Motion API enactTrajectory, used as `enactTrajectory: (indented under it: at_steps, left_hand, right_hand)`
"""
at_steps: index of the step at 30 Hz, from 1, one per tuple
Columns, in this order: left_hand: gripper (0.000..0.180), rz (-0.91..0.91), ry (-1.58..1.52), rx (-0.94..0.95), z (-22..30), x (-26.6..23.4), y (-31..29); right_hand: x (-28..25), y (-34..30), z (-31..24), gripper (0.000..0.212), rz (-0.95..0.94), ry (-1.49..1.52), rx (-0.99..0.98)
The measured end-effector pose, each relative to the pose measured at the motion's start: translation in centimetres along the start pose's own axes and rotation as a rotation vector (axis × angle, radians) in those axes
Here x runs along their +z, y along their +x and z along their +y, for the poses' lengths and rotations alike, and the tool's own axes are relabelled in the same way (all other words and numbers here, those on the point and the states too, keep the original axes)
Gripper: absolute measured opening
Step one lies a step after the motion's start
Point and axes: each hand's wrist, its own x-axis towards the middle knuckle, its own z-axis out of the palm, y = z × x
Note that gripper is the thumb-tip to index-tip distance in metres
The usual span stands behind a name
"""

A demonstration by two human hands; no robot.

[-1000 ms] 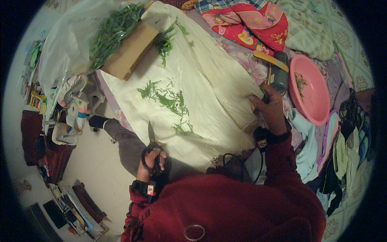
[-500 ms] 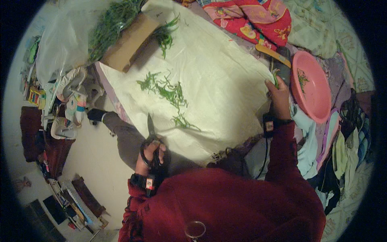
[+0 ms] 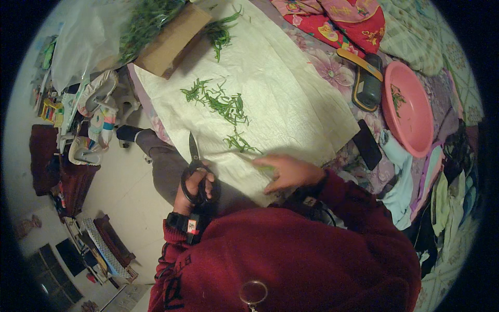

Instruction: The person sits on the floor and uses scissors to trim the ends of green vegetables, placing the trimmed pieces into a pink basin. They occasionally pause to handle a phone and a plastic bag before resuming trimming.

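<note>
With twelve o'clock at the top of the view, the left hand (image 3: 196, 186) clasps a pair of black-handled, dark-bladed metal scissors (image 3: 194, 151), tips pointing to twelve. The right hand (image 3: 293, 172) is toward three o'clock from it, fingers curved around a blurred green scrap (image 3: 266, 169); whether they pinch it, I cannot tell. The loose heap of small, slender green plant pieces (image 3: 227, 108) lies on a creamy-white, creased sheet (image 3: 291, 104), at one o'clock from the scissors. A brown, oblong cardboard box (image 3: 174, 44) stands at eleven from the heap. A pink, round plastic basin (image 3: 416, 117) sits at two from the right hand, holding more greenery (image 3: 397, 99).
</note>
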Motion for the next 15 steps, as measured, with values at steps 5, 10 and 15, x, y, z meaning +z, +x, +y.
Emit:
enactTrajectory:
  at_steps: [5,10,15]
  left_hand:
    - [0.028,-0.032,0.104,0.022,0.3,-0.3,-0.8]
    - [0.028,0.050,-0.002,0.063,0.6,0.8,-2.1]
    - [0.028,0.037,0.053,0.117,1.2,1.1,-3.6]
  right_hand:
    - [1.4,1.8,3.3,0.034,-0.266,-0.277,0.152]
    - [-1.3,0.8,3.9,0.017,0.281,0.076,0.020]
    - [-5.0,-2.7,6.0,0.016,0.634,0.108,0.194]
